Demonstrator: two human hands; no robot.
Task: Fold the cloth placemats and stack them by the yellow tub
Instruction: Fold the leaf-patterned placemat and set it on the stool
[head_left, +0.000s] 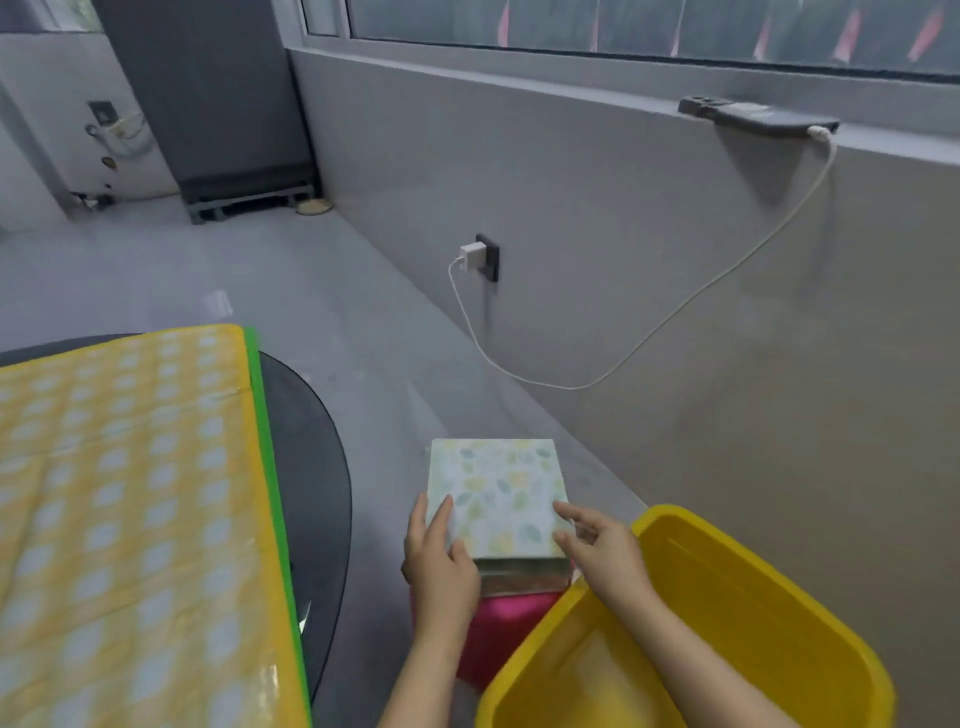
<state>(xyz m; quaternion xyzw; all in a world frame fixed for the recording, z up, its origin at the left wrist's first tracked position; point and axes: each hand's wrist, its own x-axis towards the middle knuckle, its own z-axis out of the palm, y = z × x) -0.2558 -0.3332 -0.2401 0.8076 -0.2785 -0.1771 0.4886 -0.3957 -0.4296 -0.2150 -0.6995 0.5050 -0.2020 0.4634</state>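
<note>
The left hand (440, 558) lies flat, fingers straight, on the left edge of the folded leaf-print placemat (496, 499). The right hand (602, 545), fingers loosely spread, touches its right edge. The square cloth tops a stack (519, 577) over something pink (498, 629), just beside the smooth yellow tub (753, 597).

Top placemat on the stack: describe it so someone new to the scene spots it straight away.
Find the yellow tub at lower right; a stack of folded cloths sits just left of it on a pink stool. The top placemat is the pale square with a faint green and yellow leaf print, framed by the left hand and right hand. The layers beneath look darker.
</note>
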